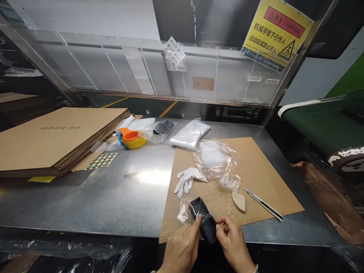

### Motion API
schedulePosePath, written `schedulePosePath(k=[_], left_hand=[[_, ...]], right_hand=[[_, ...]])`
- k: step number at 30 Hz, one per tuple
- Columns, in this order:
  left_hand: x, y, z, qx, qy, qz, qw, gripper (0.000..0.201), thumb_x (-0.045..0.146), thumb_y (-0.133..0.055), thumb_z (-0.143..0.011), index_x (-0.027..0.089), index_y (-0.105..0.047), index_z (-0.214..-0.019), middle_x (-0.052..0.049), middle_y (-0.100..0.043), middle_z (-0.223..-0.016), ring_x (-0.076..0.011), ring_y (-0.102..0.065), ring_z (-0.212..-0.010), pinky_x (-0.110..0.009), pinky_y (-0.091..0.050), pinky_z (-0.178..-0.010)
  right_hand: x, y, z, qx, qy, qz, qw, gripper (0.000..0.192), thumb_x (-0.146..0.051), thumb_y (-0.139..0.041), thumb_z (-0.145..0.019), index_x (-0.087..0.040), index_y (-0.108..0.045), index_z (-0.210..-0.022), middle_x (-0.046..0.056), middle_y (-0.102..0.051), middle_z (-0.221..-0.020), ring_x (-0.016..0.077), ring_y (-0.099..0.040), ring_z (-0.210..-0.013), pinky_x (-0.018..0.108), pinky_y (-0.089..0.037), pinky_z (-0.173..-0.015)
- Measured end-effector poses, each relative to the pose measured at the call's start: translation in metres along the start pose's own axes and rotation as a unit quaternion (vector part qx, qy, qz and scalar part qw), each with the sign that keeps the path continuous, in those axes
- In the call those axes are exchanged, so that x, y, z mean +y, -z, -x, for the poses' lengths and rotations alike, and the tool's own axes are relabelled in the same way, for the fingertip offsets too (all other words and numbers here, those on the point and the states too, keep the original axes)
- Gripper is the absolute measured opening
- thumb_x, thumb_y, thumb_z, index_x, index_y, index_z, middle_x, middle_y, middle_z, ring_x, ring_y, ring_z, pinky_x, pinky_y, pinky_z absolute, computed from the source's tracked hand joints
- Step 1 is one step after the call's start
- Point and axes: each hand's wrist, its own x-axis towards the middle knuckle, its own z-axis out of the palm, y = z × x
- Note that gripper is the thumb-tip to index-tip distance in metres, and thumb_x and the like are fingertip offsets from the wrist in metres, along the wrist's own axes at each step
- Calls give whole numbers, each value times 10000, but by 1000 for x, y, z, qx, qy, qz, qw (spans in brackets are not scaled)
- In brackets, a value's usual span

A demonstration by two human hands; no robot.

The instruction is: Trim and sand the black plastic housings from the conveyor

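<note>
A stack of flat cardboard sheets (pixel 57 136) lies at the left of the metal table (pixel 122 197), with a sheet of round black stickers (pixel 101 160) just beside its near edge. Behind it sits an orange-and-yellow tape dispenser (pixel 131 139), next to a bagged dark item (pixel 162 129) and a pack of clear bags (pixel 189 134). A brown cardboard mat (pixel 256 174) covers the table's right half; on it lie a white glove (pixel 187 181), crumpled clear plastic (pixel 217 163), a pale wedge-shaped piece (pixel 239 201) and a slim metal tool (pixel 263 204).

At the near edge, the left hand (pixel 182 248) grips the black case (pixel 203 220) from the left, fingers closed on it. The case is partly inside a clear bag (pixel 184 212). The right hand (pixel 233 242) pinches the case's right end.
</note>
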Motion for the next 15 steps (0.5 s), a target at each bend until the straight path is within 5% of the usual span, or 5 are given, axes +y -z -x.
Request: schedulePosePath(k=[5,10,15], left_hand=[[19,11,-17,14,-131,18,991,291,72,-383,-818,58,-538,-1065,-32,-615,-537,-156,-564,-439,-247,-413,-399],[15,34,-45,-35,-51,45,997,299,83,-350,-825,130,-579,-1012,-46,-660,-606,-173,-616,-507,-249,-458,-438],[20,55,-75,-119,-22,136,983,265,106,-383,-836,174,-611,-952,-24,-688,-659,-179,-650,-570,-261,-504,-500]], right_hand=[[-22,9,0,-8,25,12,1000,234,-252,-384,-858,-152,-559,-976,22,-617,-571,157,-573,-482,229,-352,-474],[-37,41,-2,-48,21,58,997,377,-303,-356,-895,-198,-486,-558,-6,-515,-486,108,-457,-456,239,-251,-470],[-46,98,2,-69,71,28,995,159,-211,-407,-845,-200,-559,-799,-12,-542,-630,117,-478,-565,238,-304,-548]])
